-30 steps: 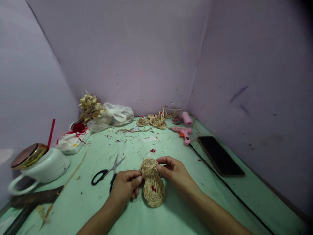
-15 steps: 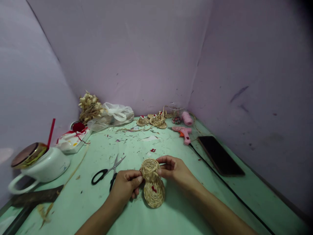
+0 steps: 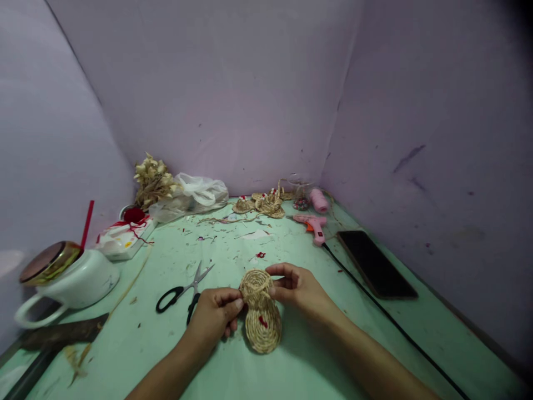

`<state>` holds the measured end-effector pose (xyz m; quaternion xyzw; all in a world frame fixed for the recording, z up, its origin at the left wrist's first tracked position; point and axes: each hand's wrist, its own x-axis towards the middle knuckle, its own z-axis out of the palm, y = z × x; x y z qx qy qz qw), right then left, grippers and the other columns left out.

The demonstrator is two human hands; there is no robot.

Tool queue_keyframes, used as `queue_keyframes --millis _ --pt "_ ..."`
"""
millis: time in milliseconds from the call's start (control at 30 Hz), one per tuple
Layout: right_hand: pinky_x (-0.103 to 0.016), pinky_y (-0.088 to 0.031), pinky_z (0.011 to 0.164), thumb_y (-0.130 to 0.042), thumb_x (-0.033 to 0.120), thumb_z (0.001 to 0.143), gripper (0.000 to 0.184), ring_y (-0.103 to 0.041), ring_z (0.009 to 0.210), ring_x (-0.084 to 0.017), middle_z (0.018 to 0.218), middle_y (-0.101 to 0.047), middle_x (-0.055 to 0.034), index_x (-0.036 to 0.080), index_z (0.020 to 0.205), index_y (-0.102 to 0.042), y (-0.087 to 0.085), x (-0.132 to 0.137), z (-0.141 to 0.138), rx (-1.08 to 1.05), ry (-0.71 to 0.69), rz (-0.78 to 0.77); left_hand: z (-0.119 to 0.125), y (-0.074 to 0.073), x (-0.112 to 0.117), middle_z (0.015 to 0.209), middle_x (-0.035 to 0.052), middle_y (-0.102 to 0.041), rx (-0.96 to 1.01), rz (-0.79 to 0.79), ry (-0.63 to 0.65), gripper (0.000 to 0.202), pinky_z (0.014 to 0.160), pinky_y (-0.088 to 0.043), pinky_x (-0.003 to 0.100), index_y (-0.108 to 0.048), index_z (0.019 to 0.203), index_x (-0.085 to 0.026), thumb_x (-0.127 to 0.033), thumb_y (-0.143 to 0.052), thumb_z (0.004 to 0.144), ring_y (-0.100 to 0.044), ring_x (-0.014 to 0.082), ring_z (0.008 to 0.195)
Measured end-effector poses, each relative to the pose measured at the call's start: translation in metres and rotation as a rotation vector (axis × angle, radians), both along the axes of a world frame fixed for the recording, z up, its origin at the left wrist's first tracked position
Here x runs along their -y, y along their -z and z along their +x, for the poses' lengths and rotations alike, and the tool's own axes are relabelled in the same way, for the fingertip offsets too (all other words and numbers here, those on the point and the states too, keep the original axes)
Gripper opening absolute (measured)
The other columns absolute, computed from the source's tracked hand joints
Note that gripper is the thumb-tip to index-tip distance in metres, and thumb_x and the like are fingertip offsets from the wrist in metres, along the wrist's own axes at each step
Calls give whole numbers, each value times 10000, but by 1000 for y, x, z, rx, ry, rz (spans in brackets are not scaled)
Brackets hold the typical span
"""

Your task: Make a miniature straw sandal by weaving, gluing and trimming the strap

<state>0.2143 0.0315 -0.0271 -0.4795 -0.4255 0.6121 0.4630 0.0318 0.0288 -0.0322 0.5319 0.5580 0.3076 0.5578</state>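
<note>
A figure-eight piece of coiled straw braid is between my hands, low in the middle of the head view. Its lower, larger coil bears a small red bit at the centre. My left hand pinches the left edge near the narrow waist between thumb and forefinger. At the upper coil's right edge, my right hand grips with thumb and fingertips. Just left of my left hand lie open scissors with black handles, one handle partly behind the hand. A red scrap lies beyond the piece.
A pink glue gun with a black cord and a dark phone lie at right. Straw pieces, a pink spool and a plastic bag line the back. A white mug and a hammer-like tool are at left.
</note>
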Motion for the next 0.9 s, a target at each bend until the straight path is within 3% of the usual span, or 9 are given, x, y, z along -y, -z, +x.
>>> queue_keyframes --millis 133,300,400,467,567,667,800,900 --pt "-267 -418 585 -731 151 491 375 -569 565 -140 583 -628 -4 133 841 -598 -6 2 1 -5 -36 5 0 -1 2 355 -37 -445 27 16 -5 260 344 -253 178 -608 612 -99 -358 -594 600 -334 48 313" --pt "-300 -456 649 -717 196 545 317 -600 648 -153 818 -660 -65 140 834 -600 -6 4 -1 -73 -48 -40 -2 2 1 353 -41 -457 126 17 -79 278 340 -229 172 -617 660 -96 -366 -620 594 -329 44 313" --pt "-331 -465 687 -677 166 549 275 -615 719 -194 831 -657 -77 143 813 -605 -1 3 0 35 -33 -38 0 2 -1 357 -42 -461 114 -5 -82 271 333 -236 172 -625 670 -94 -351 -632 585 -345 49 315" --pt "-367 -462 736 -622 151 586 251 -611 808 -230 846 -655 -87 150 836 -612 0 4 2 204 74 72 1 2 -1 381 -41 -470 97 -27 -68 245 326 -247 173 -615 638 -100 -334 -643 570 -358 49 318" --pt "-414 -421 850 -546 161 703 223 -562 963 -243 980 -621 -94 182 913 -618 -5 11 2 502 281 494 2 -1 -1 427 -41 -490 108 -46 -69 232 319 -262 174 -598 624 -112 -325 -655 551 -377 49 324" --pt "-411 -402 895 -554 149 758 224 -505 1057 -235 1103 -558 -89 224 961 -615 -10 22 -3 692 200 919 3 -6 0 416 -47 -485 126 -44 -43 235 321 -268 172 -595 637 -114 -332 -644 564 -389 52 325" --pt "-393 -443 859 -566 103 758 282 -494 1061 -233 1153 -514 -105 226 1010 -597 -1 25 -10 828 -18 1037 4 -9 2 365 -55 -460 174 -36 35 215 323 -257 167 -608 650 -113 -320 -615 596 -370 48 312" --pt "-355 -487 787 -547 107 785 213 -546 971 -212 1058 -555 -97 218 957 -608 8 20 -9 827 -29 983 3 -7 2 429 -40 -514 283 -48 65 233 332 -272 168 -637 723 -108 -304 -627 598 -394 46 328"
